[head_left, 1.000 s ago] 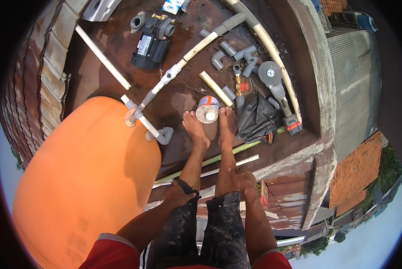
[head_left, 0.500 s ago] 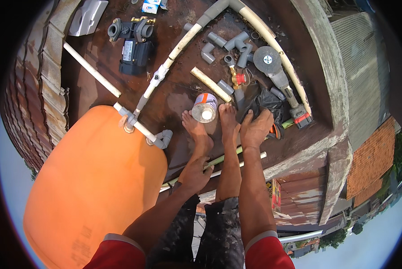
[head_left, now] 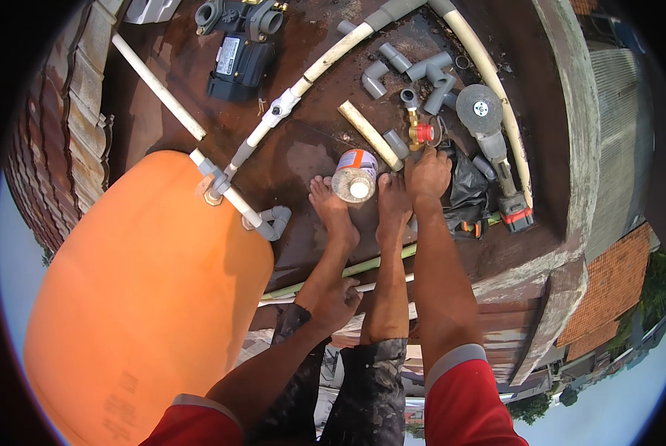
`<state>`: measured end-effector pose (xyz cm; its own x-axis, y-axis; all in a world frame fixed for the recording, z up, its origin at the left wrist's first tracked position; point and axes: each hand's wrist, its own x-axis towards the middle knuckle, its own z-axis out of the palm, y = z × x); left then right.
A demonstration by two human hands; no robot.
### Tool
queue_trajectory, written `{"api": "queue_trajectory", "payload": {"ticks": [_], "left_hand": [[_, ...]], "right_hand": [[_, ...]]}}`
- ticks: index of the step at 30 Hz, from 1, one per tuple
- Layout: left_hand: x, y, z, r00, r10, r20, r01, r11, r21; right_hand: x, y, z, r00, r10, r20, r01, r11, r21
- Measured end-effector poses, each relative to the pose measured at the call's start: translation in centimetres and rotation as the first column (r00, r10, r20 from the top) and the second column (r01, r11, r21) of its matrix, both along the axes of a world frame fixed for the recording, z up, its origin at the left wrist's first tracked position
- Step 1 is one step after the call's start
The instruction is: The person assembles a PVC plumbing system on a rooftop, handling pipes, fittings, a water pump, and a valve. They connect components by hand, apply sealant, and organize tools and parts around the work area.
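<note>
A person's right hand (head_left: 429, 171) reaches down beside a brass valve (head_left: 421, 135) with a red part on a brown rooftop surface (head_left: 292, 189), knuckles up and fingers bent; the fingertips are hidden, so whether they pinch the valve's lower end cannot be told. The left hand (head_left: 336, 306) is at the left shin (head_left: 322, 267), fingers loosely curled; no object shows in it, though its palm is out of sight. The valve lies just beyond the right hand, between a short cream pipe (head_left: 368, 132) and an angle grinder (head_left: 493, 145). Assembly looks partial: a bent pipe run (head_left: 329, 59) is joined through grey and white fittings and appears to meet the pipework (head_left: 241, 204) at the orange tank (head_left: 147, 282), while the valve seems separate from that run, a white pipe (head_left: 159, 87) stops just apart from the pipework, and the ports visible on the pump (head_left: 238, 65) are bare. Counted: one valve, one grinder, one pump, one tank, one can (head_left: 355, 175) by the toes of two bare feet (head_left: 334, 212), one black plastic bag (head_left: 470, 186) beside the right hand, one grey coupling (head_left: 395, 143) next to the cream pipe, and at least four grey fittings (head_left: 438, 93) clustered above, their exact number unclear.
</note>
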<state>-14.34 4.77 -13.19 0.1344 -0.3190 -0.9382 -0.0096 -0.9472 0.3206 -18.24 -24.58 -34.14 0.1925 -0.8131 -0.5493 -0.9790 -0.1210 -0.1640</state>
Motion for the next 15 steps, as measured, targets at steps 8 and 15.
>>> {"api": "queue_trajectory", "payload": {"ticks": [8, 15], "left_hand": [[2.7, -4.9, -1.7, 0.956, 0.288, -0.059, -0.292, 0.953, -0.085], [6.2, -11.7, -2.3, 0.623, 0.668, -0.407, -0.75, 0.657, -0.069]], "right_hand": [[-1.1, -0.7, 5.7, 0.782, -0.437, 0.444, 0.124, 0.808, 0.575], [0.1, -0.1, 11.8, 0.364, -0.858, 0.363, 0.171, 0.444, 0.879]]}}
